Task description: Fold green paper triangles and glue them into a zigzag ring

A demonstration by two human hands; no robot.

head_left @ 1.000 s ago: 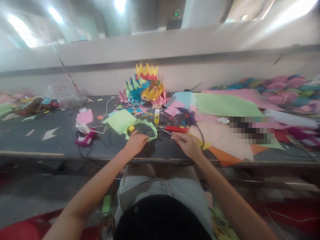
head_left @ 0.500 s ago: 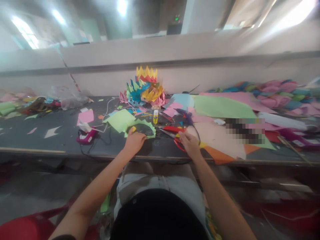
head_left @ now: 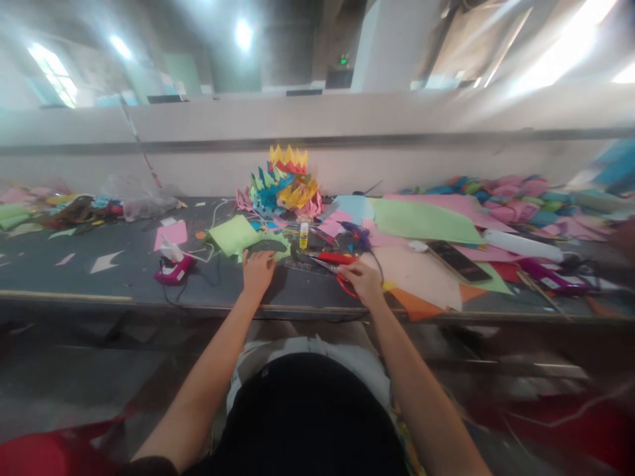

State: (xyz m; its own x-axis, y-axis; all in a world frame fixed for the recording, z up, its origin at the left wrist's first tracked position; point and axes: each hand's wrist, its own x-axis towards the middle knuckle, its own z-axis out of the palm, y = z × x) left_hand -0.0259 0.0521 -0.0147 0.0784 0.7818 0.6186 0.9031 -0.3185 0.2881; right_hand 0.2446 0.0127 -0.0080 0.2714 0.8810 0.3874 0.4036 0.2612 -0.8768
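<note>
My left hand (head_left: 258,270) lies on the dark table, its fingers stretched flat over the near edge of a green zigzag-cut paper piece (head_left: 268,246). My right hand (head_left: 366,281) is curled over the red loop handles of a pair of scissors (head_left: 344,285) whose blades point left across the table. A second red-handled tool (head_left: 333,258) lies just beyond them. A small glue bottle (head_left: 303,235) with a yellow label stands between my hands, further back.
A stack of folded coloured paper crowns (head_left: 285,182) stands at the back wall. A pink glue gun (head_left: 171,271) with its cord lies left, a purple one (head_left: 358,235) right. Large paper sheets (head_left: 421,221) and a black phone (head_left: 456,260) cover the right; the table edge (head_left: 149,305) runs in front.
My right hand slid onto the red scissors' handles and closed on them. My left hand flattened on the green paper. The view tilted up a little.
</note>
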